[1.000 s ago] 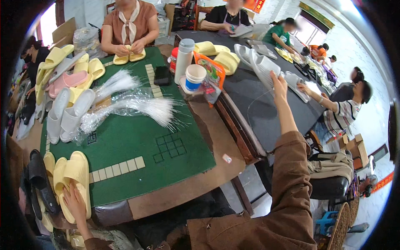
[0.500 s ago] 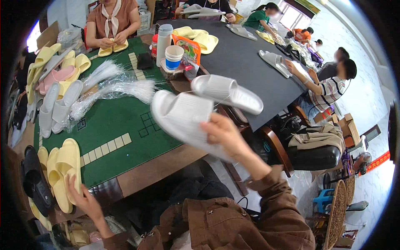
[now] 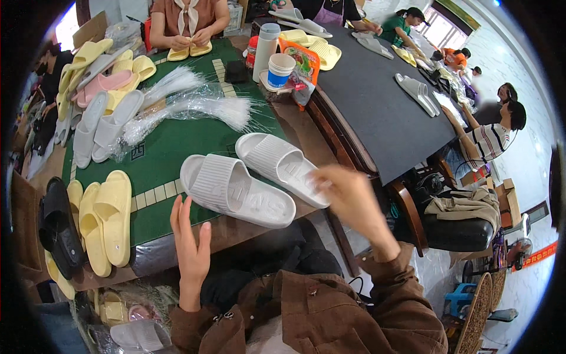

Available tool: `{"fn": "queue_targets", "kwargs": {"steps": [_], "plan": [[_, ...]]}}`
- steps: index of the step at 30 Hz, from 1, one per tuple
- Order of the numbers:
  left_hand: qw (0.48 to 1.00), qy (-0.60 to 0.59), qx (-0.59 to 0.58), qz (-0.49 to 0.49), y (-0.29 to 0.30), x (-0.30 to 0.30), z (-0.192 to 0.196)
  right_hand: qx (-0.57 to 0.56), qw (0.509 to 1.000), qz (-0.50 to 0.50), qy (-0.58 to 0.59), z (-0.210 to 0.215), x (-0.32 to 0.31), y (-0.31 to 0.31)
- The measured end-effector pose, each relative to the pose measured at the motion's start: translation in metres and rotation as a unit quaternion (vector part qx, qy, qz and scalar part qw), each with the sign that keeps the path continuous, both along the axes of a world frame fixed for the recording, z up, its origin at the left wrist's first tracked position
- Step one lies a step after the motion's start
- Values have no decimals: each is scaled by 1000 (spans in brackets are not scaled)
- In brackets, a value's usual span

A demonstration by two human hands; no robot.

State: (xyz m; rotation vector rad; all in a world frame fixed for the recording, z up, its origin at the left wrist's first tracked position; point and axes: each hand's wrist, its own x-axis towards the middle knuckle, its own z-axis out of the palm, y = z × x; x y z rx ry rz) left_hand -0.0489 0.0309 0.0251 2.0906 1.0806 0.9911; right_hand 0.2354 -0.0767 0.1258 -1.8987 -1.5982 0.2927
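Two light grey slide slippers lie side by side at the near edge of the green-topped table (image 3: pixel 162 168), toes pointing away to the left. The nearer slipper (image 3: pixel 259 200) overlaps the table edge with its heel. My left hand (image 3: pixel 191 253) is just left of that heel, fingers stretched and apart, holding nothing. Over the heel of the farther slipper (image 3: pixel 268 152) is my right hand (image 3: pixel 354 203), smeared by motion. Whether its fingers grip the heel cannot be made out.
Yellow slippers (image 3: pixel 112 212) and a black pair (image 3: pixel 59 227) stand at the left edge. Behind lie bundles of clear plastic strands (image 3: pixel 218 112) and more grey slippers (image 3: pixel 88 127). A paper cup (image 3: pixel 280 72) and bottle (image 3: pixel 267 50) stand farther back. Co-workers sit around a dark table (image 3: pixel 371 100).
The grey slippers, held up in my right hand before, now rest on the table edge. My left hand has moved right, from the yellow slippers to beside the grey pair.
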Motion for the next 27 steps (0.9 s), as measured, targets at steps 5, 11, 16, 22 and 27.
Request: {"fn": "queue_targets", "kwargs": {"steps": [5,11,16,22,27], "plan": [[999,47,16,-6,9,38,-6,158,927,-201,-274,21,57,15],[991,126,43,23,29,61,-29,11,979,-34,-203,-88,84,76],[996,81,19,18,49,49,-35,5,986,-29,-165,-134,74,87],[997,49,15,51,65,32,-52,32,992,-34,-118,-139,1,81],[998,14,16,65,56,20,-52,82,988,-41,-123,-156,-27,81]]}}
